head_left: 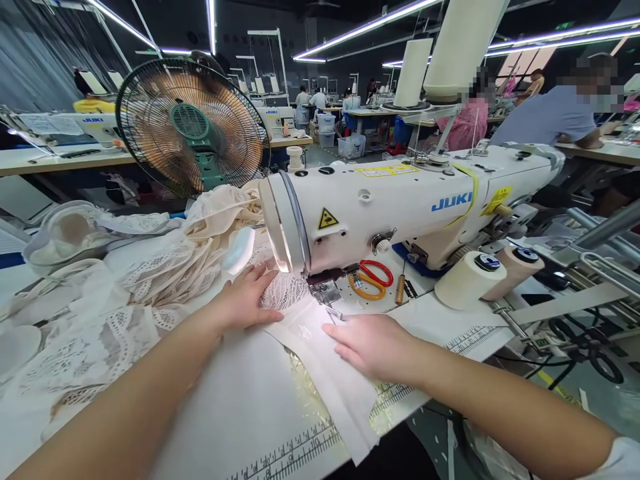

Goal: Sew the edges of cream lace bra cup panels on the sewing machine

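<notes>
Under the head of the white sewing machine (360, 213) lies a pale garment piece, with a lace panel (286, 291) and a smooth white fabric band (320, 360). My left hand (250, 297) rests flat on the lace edge, thumb and fingers apart, left of the needle area. On the band's right side is my right hand (377, 343), its fingers pressed together on the cloth close to the metal presser foot (327, 293). The band hangs down to the table's front edge. The needle itself is hard to make out.
A heap of cream lace pieces (165, 267) covers the table's left. Red-handled scissors (377, 272), a wooden-handled awl (401, 288) and thread cones (463, 280) stand or lie right of the needle area. A fan (193, 127) stands behind; people sit at other machines.
</notes>
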`<action>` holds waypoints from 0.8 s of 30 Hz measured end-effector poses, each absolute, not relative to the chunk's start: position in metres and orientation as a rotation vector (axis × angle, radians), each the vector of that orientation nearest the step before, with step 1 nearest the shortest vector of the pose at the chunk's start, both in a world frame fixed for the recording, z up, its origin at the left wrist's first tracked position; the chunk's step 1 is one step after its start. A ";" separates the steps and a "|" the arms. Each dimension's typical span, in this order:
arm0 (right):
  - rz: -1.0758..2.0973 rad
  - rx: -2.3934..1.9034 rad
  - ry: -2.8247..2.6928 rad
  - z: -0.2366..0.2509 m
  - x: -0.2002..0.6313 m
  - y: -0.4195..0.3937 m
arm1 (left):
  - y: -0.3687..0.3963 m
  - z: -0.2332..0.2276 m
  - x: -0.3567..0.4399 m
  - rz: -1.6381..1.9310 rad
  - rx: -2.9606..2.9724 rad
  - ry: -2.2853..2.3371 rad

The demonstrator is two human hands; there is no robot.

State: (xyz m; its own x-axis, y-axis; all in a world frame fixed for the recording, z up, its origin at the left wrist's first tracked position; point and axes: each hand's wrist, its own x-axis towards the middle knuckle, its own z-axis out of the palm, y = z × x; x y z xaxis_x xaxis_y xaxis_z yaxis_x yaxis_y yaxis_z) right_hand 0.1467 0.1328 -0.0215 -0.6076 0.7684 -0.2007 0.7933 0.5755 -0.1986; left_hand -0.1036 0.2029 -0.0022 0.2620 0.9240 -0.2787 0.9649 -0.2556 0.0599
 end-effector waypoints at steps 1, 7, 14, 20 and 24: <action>-0.408 1.322 2.732 -0.021 0.152 0.129 | 0.202 -0.001 -0.103 -0.254 2.321 1.771; -0.448 1.053 2.851 -0.018 0.191 0.106 | 0.178 -0.006 -0.094 -0.061 2.445 1.932; -0.470 1.027 2.904 -0.026 0.210 0.087 | 0.098 -0.023 -0.038 0.237 2.939 1.074; -0.430 1.006 2.919 -0.025 0.207 0.086 | 0.079 -0.025 -0.014 -0.204 2.933 1.019; -0.369 1.001 2.945 -0.026 0.202 0.092 | 0.084 -0.027 -0.020 -0.227 2.971 1.036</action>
